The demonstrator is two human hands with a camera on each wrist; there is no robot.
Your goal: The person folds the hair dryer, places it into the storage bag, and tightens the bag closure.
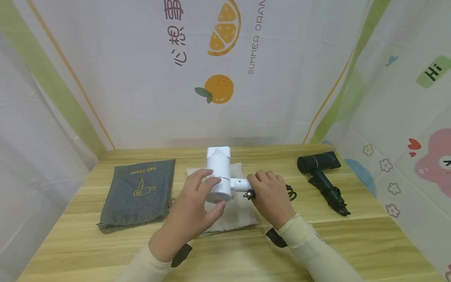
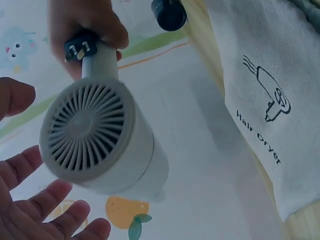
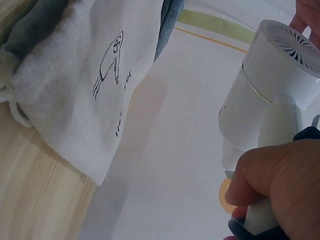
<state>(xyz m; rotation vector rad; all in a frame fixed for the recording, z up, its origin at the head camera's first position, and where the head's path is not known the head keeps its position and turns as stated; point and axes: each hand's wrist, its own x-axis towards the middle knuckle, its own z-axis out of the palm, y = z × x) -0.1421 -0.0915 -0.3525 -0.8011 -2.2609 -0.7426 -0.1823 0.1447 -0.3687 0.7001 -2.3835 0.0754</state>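
1. Well left of the left hand (image 1: 190, 205): grey "Hair Dryer" pouch (image 1: 141, 197), flat on the wood-grain table (image 1: 86, 211).
2. At the left hand: fingers spread wide around the rear of the white hair dryer (image 1: 220, 166), nothing gripped; contact, impossible to tell. Likely too loose to catch a slipping barrel.
3. Between the hands: that dryer, raised, vented end towards the person. Could twist or drop barrel-first if held slackly by the handle alone. Below: off-white pouch (image 1: 240, 214).
4. Just left of the right hand (image 1: 270, 192): black plug (image 1: 249, 194), prongs bare. Could scratch the casing or snag cloth if turned carelessly.
5. At the right hand: fingers curled round the handle.
6. Just right of it: black cord loop (image 1: 291, 192). Might spill loose if gripped less tightly.
7. Farther right: black hair dryer (image 1: 318, 162), cord bundled.
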